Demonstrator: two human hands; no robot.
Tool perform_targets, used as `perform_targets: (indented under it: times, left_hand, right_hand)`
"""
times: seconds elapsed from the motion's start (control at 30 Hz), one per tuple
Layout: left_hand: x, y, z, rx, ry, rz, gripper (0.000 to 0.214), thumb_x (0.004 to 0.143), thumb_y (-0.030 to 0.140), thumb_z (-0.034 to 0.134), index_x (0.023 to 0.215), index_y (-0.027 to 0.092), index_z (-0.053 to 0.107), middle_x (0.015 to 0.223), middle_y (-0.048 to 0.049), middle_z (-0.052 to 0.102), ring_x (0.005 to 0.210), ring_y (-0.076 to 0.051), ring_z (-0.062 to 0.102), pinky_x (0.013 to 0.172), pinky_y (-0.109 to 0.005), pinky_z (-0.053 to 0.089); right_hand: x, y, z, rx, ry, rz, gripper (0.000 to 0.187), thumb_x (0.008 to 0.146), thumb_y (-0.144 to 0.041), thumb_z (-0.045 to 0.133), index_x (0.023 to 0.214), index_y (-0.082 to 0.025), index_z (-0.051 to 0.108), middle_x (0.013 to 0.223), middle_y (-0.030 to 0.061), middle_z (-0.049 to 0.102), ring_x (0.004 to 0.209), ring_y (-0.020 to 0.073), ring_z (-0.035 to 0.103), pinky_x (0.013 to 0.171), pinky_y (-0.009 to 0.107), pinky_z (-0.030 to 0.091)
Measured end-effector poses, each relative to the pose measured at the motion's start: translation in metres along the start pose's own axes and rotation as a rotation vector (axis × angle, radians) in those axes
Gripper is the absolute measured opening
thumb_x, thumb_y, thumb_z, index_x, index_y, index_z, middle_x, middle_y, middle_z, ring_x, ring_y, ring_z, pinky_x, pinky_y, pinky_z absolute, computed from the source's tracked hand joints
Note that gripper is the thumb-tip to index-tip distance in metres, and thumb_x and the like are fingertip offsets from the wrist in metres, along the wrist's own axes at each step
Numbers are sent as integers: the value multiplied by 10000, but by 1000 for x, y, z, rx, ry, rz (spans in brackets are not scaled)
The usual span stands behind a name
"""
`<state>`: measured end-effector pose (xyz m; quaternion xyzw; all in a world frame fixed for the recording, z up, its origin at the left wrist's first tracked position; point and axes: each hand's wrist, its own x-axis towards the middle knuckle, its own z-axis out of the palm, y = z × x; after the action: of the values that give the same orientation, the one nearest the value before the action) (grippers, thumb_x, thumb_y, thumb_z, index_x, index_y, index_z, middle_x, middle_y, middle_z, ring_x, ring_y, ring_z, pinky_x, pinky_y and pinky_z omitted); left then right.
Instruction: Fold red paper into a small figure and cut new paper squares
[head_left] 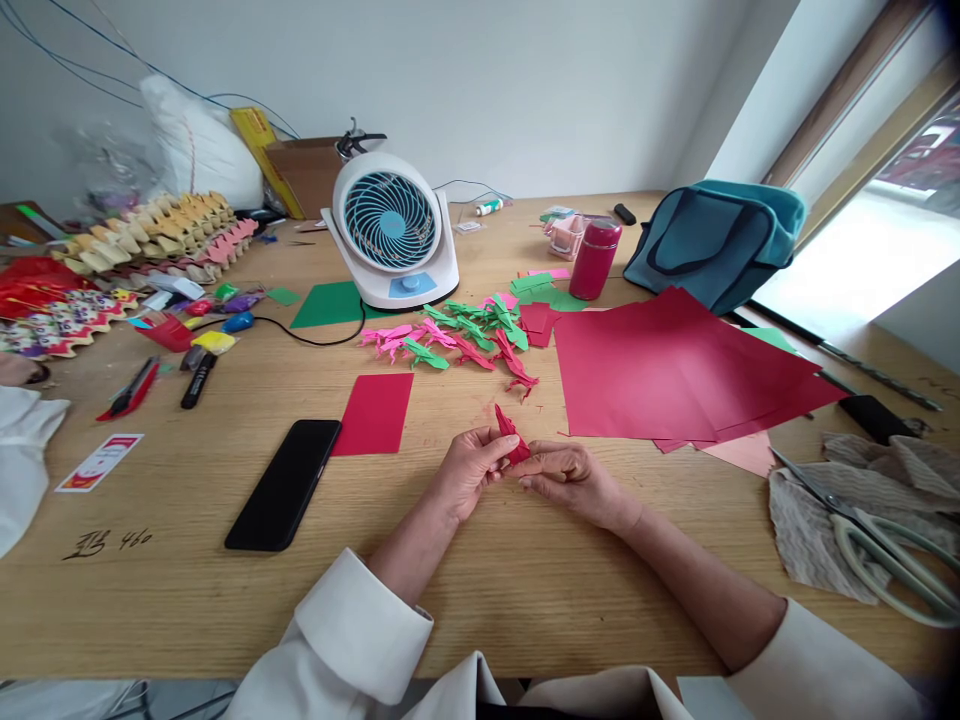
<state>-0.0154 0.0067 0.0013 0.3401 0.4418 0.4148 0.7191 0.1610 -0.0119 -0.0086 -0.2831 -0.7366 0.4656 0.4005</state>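
Note:
A small folded red paper figure point(508, 425) is held above the wooden table between my two hands. My left hand point(474, 465) pinches it from the left, thumb on top. From the right, my right hand point(574, 482) grips its lower end between thumb and forefinger. Just beyond lie several finished folded figures: red ones point(512, 354), green ones point(425, 354) and pink ones point(388, 340). A flat red paper rectangle point(377, 414) rests to the left of my hands, touching a black phone point(283, 485).
A white fan point(391, 225) stands behind the figures. Large red sheets point(675, 370) lie at right, near a red flask point(596, 258) and blue bag point(712, 240). Scissors point(885, 545) rest on a grey cloth at far right. Another person's sleeve point(26, 450) shows at left.

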Motion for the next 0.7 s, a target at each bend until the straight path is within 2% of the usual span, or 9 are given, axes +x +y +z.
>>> perform_targets:
  times: [0.13, 0.4, 0.5, 0.7]
  left_hand:
    - [1, -2, -2, 36, -20, 35, 305, 614, 376, 837, 700, 129, 679, 548, 43, 555, 460, -31, 406, 435, -169, 259]
    - [-2, 1, 3, 80, 7, 43, 335, 582, 399, 834, 651, 129, 648, 519, 38, 550, 450, -43, 426, 452, -188, 279]
    - [-3, 2, 5, 89, 12, 59, 341, 581, 402, 832, 625, 132, 628, 505, 45, 533, 438, -41, 406, 454, -193, 284]
    - [-4, 3, 6, 109, 12, 82, 320, 601, 398, 817, 646, 130, 649, 505, 43, 543, 433, -42, 394, 451, -197, 284]
  right_hand:
    - [0, 2, 1, 21, 14, 2, 197, 924, -244, 604, 1048, -211, 754, 991, 58, 726, 899, 143, 683, 821, 245, 537]
    - [-1, 1, 4, 136, 38, 123, 132, 884, -283, 661, 965, -182, 689, 936, 50, 720, 914, 168, 667, 847, 301, 520]
    - [-2, 1, 6, 233, 70, 174, 159, 863, -311, 687, 913, -189, 599, 923, 41, 692, 859, 154, 649, 784, 290, 522]
    - [-3, 3, 9, 321, 112, 225, 310, 825, -350, 730, 895, -218, 458, 804, -27, 596, 616, 78, 558, 569, 200, 459]
